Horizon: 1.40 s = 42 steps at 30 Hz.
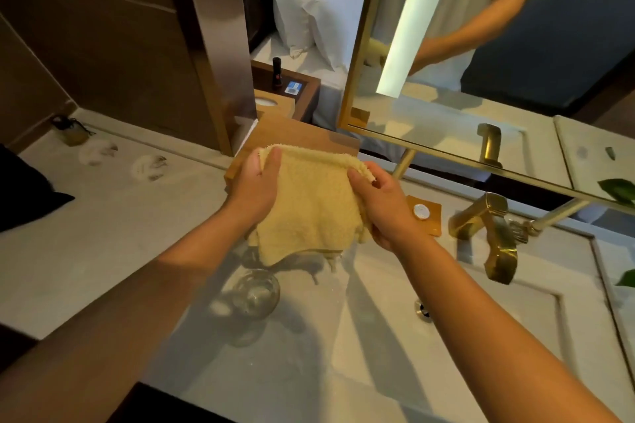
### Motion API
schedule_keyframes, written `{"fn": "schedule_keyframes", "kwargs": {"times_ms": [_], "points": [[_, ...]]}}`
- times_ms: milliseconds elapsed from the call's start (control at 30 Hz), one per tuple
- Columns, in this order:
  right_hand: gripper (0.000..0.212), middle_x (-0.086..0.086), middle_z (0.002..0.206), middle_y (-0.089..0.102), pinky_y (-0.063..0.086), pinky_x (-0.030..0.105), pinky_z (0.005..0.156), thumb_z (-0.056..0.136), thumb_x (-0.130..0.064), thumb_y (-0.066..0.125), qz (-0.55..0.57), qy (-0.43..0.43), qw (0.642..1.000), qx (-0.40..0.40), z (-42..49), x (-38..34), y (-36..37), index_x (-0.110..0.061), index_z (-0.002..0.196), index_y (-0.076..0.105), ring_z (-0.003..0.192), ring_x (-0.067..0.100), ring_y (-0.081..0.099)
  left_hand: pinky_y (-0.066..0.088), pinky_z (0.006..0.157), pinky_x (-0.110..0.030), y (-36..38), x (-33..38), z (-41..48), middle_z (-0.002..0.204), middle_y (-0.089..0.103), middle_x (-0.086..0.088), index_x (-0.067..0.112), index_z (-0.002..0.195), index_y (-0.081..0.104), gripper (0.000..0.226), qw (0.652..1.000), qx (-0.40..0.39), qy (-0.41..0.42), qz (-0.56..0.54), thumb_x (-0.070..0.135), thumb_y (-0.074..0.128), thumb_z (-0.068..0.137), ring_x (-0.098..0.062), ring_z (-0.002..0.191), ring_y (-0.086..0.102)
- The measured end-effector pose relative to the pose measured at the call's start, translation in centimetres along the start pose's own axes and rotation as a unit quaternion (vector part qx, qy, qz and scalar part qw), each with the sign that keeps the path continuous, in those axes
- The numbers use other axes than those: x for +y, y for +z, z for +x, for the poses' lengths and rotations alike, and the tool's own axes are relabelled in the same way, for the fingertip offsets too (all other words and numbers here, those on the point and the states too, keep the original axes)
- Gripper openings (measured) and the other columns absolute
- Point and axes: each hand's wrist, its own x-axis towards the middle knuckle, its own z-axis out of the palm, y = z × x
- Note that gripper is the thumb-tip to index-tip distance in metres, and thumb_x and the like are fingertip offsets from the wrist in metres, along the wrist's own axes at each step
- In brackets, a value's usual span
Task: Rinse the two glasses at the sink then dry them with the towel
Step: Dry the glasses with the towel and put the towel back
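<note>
A pale yellow towel (309, 206) hangs between both hands above the counter. My left hand (256, 187) grips its left top edge, thumb over the folded rim. My right hand (381, 206) pinches the right top corner, fingers curled into the cloth. Below the towel a clear glass (256, 297) stands on the light counter, left of the basin. A second glass seems to stand just under the towel's lower left edge (249, 256), mostly hidden. Neither hand touches a glass.
A gold tap (494, 237) juts over the sink basin (515, 336) at right, the drain (423, 311) near its left wall. A wooden tray (295, 136) sits behind the towel, a coaster (424, 213) beside my right hand. The mirror (481, 96) rises behind.
</note>
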Motion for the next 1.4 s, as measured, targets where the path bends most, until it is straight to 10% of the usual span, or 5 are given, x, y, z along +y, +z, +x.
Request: {"fn": "schedule_keyframes", "kwargs": {"times_ms": [233,467,1000,1400], "points": [[0.020,0.004,0.116,0.066,0.056,0.039,0.092,0.105,-0.035,0.047,-0.009,0.043,0.997,0.062,6.3,2.7,2.8,-0.027,0.115,0.062,0.107,0.022,0.063,0.059,0.073,-0.034,-1.3,-0.8,7.8,0.102,0.069,-0.008,0.014,0.114,0.062,0.038,0.985,-0.103,-0.123,-0.071,0.048,0.050,0.101,-0.022,0.089,0.068],[0.038,0.007,0.131,0.061,0.048,0.054,0.106,0.105,-0.040,0.045,-0.015,0.108,0.990,0.093,11.7,4.1,3.2,-0.021,0.137,0.054,0.120,0.029,0.058,0.046,0.106,-0.050,-0.1,-2.3,14.6,0.138,0.055,-0.008,0.014,0.142,0.046,0.054,0.995,-0.092,-0.044,0.014,0.047,0.053,0.100,-0.026,0.125,0.054],[0.021,-0.005,0.105,0.059,0.049,0.037,0.085,0.103,-0.038,0.044,-0.161,0.095,0.976,0.115,15.1,5.1,3.2,-0.026,0.117,0.054,0.093,0.015,0.055,0.038,0.061,-0.021,1.6,-3.9,17.1,0.112,0.056,0.004,0.028,0.129,0.055,0.035,0.998,-0.011,-0.006,0.066,0.045,0.056,0.098,-0.015,0.101,0.054],[0.045,0.009,0.124,0.059,0.061,0.047,0.082,0.095,-0.026,0.057,-0.262,0.104,0.956,0.082,7.8,3.3,0.2,-0.018,0.138,0.048,0.097,0.026,0.064,0.050,0.100,-0.046,-0.8,-1.9,9.4,0.141,0.054,-0.007,0.019,0.143,0.047,0.049,0.982,-0.069,-0.060,0.166,0.040,0.055,0.099,-0.028,0.125,0.053]]}}
